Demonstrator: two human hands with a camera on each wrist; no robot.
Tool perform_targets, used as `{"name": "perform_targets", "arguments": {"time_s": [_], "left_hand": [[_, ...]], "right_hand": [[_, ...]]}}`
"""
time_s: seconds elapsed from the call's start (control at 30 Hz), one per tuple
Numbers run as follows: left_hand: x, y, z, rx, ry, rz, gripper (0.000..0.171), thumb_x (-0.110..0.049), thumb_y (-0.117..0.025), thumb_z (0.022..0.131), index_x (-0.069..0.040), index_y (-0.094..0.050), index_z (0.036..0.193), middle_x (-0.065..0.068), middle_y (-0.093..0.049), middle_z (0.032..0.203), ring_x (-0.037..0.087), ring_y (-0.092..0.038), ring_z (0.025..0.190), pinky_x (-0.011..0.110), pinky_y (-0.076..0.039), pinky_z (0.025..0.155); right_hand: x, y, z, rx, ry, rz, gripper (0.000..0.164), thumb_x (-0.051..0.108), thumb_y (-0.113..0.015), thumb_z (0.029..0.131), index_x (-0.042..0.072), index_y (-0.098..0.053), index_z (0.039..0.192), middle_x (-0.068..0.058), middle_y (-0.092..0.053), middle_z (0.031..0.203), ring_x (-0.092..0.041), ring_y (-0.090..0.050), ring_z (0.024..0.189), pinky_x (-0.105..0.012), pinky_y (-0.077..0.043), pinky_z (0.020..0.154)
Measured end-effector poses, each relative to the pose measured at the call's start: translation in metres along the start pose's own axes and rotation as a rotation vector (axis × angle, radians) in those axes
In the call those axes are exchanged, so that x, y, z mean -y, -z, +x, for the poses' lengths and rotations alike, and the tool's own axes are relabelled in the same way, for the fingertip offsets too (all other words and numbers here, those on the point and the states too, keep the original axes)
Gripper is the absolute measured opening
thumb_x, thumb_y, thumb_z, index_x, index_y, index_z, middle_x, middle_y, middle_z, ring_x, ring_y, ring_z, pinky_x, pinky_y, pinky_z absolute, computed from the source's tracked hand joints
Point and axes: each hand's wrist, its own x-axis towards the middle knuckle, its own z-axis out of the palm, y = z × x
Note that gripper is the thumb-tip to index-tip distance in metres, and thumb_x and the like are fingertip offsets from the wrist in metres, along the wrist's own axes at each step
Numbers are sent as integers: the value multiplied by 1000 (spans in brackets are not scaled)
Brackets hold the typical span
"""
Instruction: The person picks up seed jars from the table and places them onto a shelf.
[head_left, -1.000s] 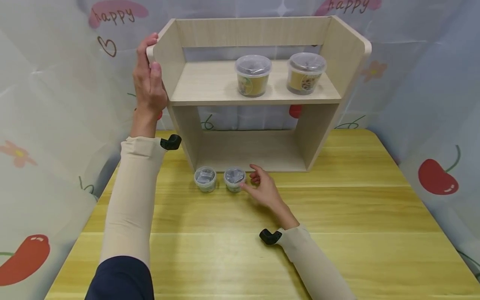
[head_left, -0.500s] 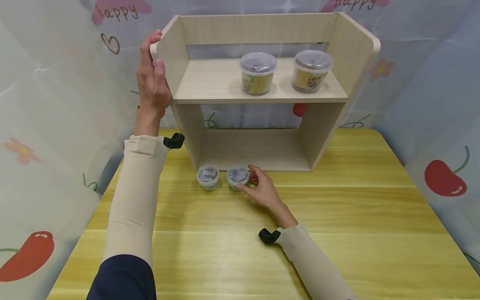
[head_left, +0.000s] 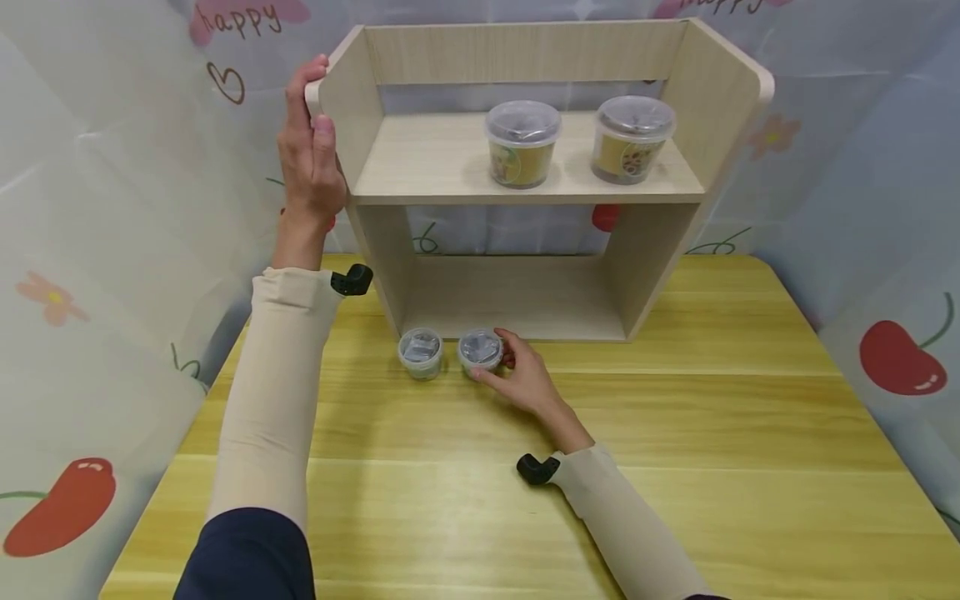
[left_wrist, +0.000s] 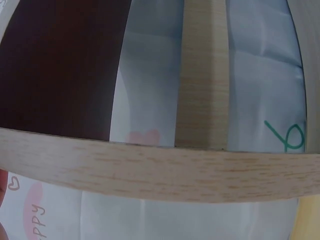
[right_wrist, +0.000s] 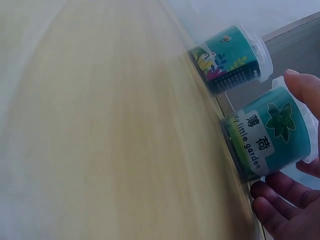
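Observation:
My left hand (head_left: 309, 162) holds the upper left side panel of a two-tier wooden shelf (head_left: 528, 200); in the left wrist view, only a sliver of it shows beside the panel edge (left_wrist: 160, 170). At the shelf's front foot, my right hand (head_left: 525, 379) has its thumb and fingers around a small lidded plastic cup (head_left: 480, 348). Seen from the right wrist, this cup (right_wrist: 272, 132) has a green label reading "My little garden", with the thumb on its lid side. A similar teal-labelled cup (head_left: 421, 352) stands just to its left, untouched.
Two larger lidded cups with yellow labels, one mid-shelf (head_left: 522, 143) and one further right (head_left: 633, 139), stand on the upper tier. The wooden table (head_left: 450, 500) stretches in front of the shelf. A printed cloth (head_left: 112, 208) hangs behind and at both sides.
My right thumb and fingers have closed in around the right-hand small cup. The left hand stays at the shelf panel. The head view has shifted slightly.

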Motion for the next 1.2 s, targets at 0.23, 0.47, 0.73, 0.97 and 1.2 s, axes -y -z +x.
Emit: {"name": "perform_targets", "arguments": {"time_s": [0.23, 0.47, 0.73, 0.97, 1.2], "left_hand": [[-4, 0, 1, -2, 9, -3, 59, -26, -31, 85, 9, -44, 131, 13, -51, 142, 12, -51, 117, 26, -40, 96], [-2, 0, 1, 0, 2, 11, 59, -26, -30, 85, 10, -43, 131, 14, -50, 142, 11, -50, 120, 27, -38, 100], [6, 1, 0, 4, 9, 24, 60, -27, -30, 85, 7, -44, 132, 8, -51, 144, 11, -52, 117, 25, -40, 96], [5, 1, 0, 4, 7, 15, 61, -29, -31, 84, 7, -43, 133, 7, -51, 143, 11, -53, 115, 25, -41, 95], [6, 1, 0, 1, 6, 18, 60, -28, -31, 85, 7, -44, 132, 9, -51, 143, 12, -52, 116, 26, -40, 97]], "right_hand": [[-1, -4, 4, 15, -4, 15, 83, 32, -80, 81, 2, -40, 147, -18, -56, 129, -28, -58, 108, -41, -49, 92], [-1, -5, 6, 24, -6, 24, 84, 32, -81, 80, 3, -39, 148, -19, -52, 135, -30, -56, 115, -41, -48, 95], [-1, -6, 8, 30, 8, 34, 83, 32, -81, 81, 2, -40, 147, -19, -52, 136, -30, -56, 118, -41, -48, 97], [2, -5, 7, 22, 7, 43, 81, 31, -81, 81, 1, -42, 146, -19, -53, 135, -30, -56, 117, -40, -48, 97], [1, -5, 6, 20, 15, 52, 79, 30, -81, 81, 1, -43, 145, -19, -53, 134, -30, -56, 117, -40, -48, 96]]}}
